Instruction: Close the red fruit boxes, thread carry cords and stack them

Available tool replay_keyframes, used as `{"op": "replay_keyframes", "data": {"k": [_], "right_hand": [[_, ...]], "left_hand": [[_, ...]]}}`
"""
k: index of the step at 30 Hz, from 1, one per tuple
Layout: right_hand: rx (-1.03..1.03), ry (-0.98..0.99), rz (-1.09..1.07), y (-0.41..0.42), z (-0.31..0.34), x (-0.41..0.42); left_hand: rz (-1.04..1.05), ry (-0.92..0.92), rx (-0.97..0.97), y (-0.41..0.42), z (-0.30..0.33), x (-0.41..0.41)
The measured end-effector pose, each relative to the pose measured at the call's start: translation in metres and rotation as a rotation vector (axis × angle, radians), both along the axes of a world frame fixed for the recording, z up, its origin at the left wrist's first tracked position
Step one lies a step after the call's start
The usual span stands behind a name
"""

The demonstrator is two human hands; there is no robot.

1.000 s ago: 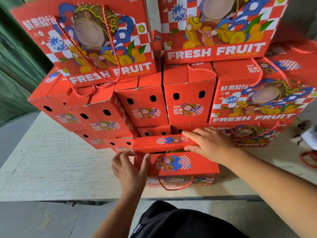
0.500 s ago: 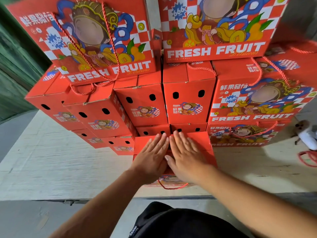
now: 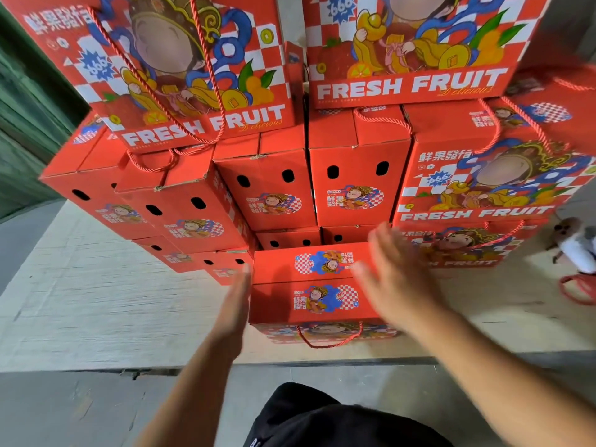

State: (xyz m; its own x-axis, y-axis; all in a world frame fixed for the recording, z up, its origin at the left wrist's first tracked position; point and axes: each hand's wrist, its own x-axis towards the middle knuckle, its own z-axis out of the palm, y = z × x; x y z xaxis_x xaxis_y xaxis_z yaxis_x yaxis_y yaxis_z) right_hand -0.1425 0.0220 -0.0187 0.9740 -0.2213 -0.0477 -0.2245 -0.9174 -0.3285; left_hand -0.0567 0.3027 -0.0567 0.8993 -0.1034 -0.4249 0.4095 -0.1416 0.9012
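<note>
Front box (image 3: 311, 295) flaps closed, cord (image 3: 329, 338) hanging. Left hand (image 3: 233, 309) flat beside it, right hand (image 3: 392, 279) spread, blurred, holding nothing.

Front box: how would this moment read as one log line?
front box flaps closed | left hand open beside | right hand open above | cord threaded

**Q:** where's the cam sitting?

**A:** Only one view, head-worn, looking forward and steeply down. Wide-angle (edges bend a lot). It's close: both forearms reach in from the bottom edge, the stacked boxes (image 3: 354, 175) fill the top half, and the pale surface (image 3: 106, 301) spreads across the left.
</note>
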Motion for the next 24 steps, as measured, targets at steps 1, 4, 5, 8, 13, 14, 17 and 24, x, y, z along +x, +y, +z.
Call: {"op": "replay_keyframes", "data": {"k": [1,4,5,8,13,14,17,24], "right_hand": [[-0.037,0.073,0.067,0.033,-0.009,0.001],[-0.084,0.170,0.224,0.100,-0.032,0.010],[-0.092,0.173,0.294,0.108,-0.033,0.013],[-0.132,0.125,0.463,0.093,-0.034,0.016],[-0.108,0.129,0.229,-0.029,-0.032,-0.006],[-0.005,0.154,0.113,-0.059,-0.033,-0.014],[0.581,0.223,-0.411,-0.125,-0.027,-0.031],[1.254,0.162,-0.477,-0.023,-0.020,-0.003]], "left_hand": [[-0.007,-0.044,0.046,-0.019,-0.003,-0.005],[0.055,-0.153,0.181,-0.033,-0.006,-0.010],[0.044,-0.150,0.181,-0.029,-0.008,-0.008],[-0.006,-0.159,0.164,-0.019,-0.008,-0.004],[0.017,0.007,0.081,-0.019,-0.010,0.000],[0.021,0.092,0.022,-0.010,-0.010,0.006],[0.164,0.220,-0.240,0.039,-0.012,0.026],[-0.205,0.164,-0.239,-0.011,-0.011,0.009]]}}
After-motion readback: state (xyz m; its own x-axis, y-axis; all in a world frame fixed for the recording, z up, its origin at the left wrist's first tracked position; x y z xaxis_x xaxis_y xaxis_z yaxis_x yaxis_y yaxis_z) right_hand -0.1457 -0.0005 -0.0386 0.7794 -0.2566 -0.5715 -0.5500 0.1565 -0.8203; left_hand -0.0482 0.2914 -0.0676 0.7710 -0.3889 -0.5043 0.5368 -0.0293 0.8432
